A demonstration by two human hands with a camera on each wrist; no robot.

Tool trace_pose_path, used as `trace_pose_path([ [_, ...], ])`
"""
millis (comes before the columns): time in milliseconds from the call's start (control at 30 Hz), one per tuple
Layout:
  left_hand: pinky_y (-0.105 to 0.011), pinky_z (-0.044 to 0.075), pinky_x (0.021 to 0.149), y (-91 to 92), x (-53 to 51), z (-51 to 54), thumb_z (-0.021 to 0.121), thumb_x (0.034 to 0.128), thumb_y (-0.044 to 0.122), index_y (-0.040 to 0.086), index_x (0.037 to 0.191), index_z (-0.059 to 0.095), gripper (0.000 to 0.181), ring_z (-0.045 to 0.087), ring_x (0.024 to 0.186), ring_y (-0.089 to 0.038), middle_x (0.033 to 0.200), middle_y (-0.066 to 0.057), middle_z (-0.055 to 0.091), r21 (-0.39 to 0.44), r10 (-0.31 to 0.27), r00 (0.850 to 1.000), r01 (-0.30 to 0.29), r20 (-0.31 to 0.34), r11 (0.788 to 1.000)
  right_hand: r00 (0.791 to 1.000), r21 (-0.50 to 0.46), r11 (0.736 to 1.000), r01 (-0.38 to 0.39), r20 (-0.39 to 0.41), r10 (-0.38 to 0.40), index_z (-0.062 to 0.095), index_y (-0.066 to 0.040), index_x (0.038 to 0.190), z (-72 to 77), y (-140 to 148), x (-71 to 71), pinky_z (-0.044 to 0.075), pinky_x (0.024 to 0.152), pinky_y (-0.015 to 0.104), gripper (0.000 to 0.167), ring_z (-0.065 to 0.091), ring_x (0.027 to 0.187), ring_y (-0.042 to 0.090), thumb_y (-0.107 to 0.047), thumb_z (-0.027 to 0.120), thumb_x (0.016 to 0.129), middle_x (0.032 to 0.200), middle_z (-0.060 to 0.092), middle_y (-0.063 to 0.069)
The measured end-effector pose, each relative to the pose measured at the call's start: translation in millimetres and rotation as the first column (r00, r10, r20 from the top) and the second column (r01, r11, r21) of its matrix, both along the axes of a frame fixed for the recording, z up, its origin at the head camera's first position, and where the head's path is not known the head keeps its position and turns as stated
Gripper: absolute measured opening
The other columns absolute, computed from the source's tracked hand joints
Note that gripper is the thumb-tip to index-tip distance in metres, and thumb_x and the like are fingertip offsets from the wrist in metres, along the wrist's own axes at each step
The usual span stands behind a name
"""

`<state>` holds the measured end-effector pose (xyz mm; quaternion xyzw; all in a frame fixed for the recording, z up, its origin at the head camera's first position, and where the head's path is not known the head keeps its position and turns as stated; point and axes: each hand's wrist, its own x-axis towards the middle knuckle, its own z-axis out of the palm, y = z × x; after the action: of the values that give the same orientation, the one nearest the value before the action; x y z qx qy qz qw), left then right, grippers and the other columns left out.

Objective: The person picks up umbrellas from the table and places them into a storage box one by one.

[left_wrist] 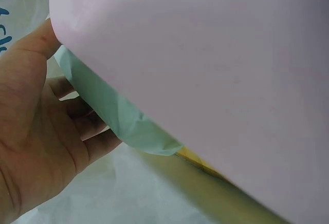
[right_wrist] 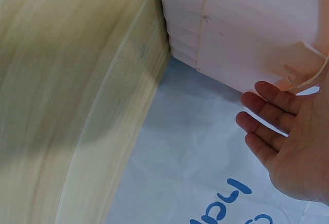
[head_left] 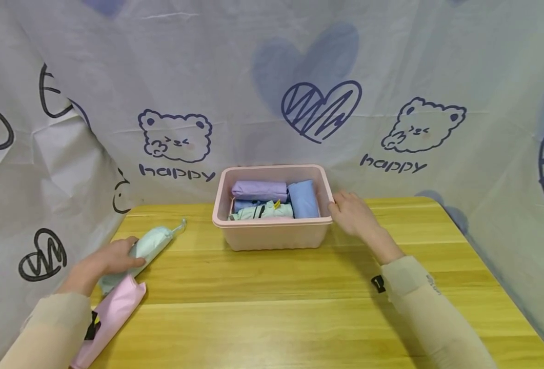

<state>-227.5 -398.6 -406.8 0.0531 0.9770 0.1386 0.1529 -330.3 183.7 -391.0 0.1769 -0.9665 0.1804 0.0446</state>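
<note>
At the left of the table, my left hand holds a mint-green folded umbrella with a small loop at its far end. Its fingers reach along the mint cloth, partly hidden by the pink bundle in the left wrist view. A pink folded bundle with a black and yellow patch lies beside it, under the wrist. My right hand touches the right side of the pink plastic bin near its rim. In the right wrist view its fingers look mostly straight; the thumb is hidden.
Inside the bin lie a purple bundle, a blue bundle and a mint-green bundle with a black strap. The bin stands at the back of the wooden table, close to a printed cloth hanging behind.
</note>
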Motion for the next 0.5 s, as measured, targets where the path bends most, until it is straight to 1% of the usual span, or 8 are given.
trace_pose_path([
  [133, -0.068, 0.043, 0.102, -0.5, 3.1, 0.7, 0.069, 0.094, 0.034, -0.026, 0.142, 0.033, 0.084, 0.052, 0.122, -0.059, 0.134, -0.046, 0.05, 0.029, 0.018, 1.0, -0.017, -0.008, 0.999, 1.0, -0.001, 1.0, -0.001, 0.003, 0.001, 0.06, 0.006, 0.128, 0.5, -0.3, -0.3, 0.041, 0.108, 0.057, 0.048, 0.053, 0.122, 0.043, -0.029, 0.034, 0.107, 0.13, 0.061, 0.023],
  [233, -0.069, 0.042, 0.102, -2.9, 3.5, -0.1, 0.069, 0.0955, 0.034, -0.026, 0.143, 0.032, 0.085, 0.051, 0.123, -0.06, 0.135, -0.047, 0.049, 0.049, 0.02, 0.999, -0.019, -0.031, 0.999, 1.0, -0.002, 1.0, -0.001, 0.007, 0.001, 0.06, 0.006, 0.128, 0.7, -0.5, -0.5, 0.041, 0.109, 0.057, 0.049, 0.053, 0.122, 0.043, -0.03, 0.034, 0.107, 0.131, 0.061, 0.024],
  [367, -0.07, 0.041, 0.103, -4.6, 3.3, -0.2, 0.069, 0.0958, 0.031, -0.025, 0.143, 0.033, 0.082, 0.05, 0.123, -0.062, 0.135, -0.047, 0.049, 0.085, 0.004, 0.995, 0.005, -0.103, 0.996, 1.0, -0.004, 1.0, -0.004, 0.006, 0.004, 0.06, 0.007, 0.128, 1.3, -0.8, -0.4, 0.041, 0.108, 0.057, 0.049, 0.053, 0.122, 0.044, -0.03, 0.033, 0.106, 0.13, 0.06, 0.024],
  [500, -0.071, 0.041, 0.102, -0.7, 3.9, 4.1, 0.069, 0.0957, 0.028, -0.025, 0.142, 0.035, 0.079, 0.051, 0.121, -0.062, 0.133, -0.047, 0.05, 0.111, -0.006, 0.985, 0.025, -0.175, 0.993, 1.0, -0.007, 1.0, -0.005, 0.007, 0.005, 0.059, 0.007, 0.129, 2.0, -1.1, -0.6, 0.04, 0.109, 0.057, 0.049, 0.053, 0.122, 0.044, -0.028, 0.034, 0.107, 0.131, 0.06, 0.025],
])
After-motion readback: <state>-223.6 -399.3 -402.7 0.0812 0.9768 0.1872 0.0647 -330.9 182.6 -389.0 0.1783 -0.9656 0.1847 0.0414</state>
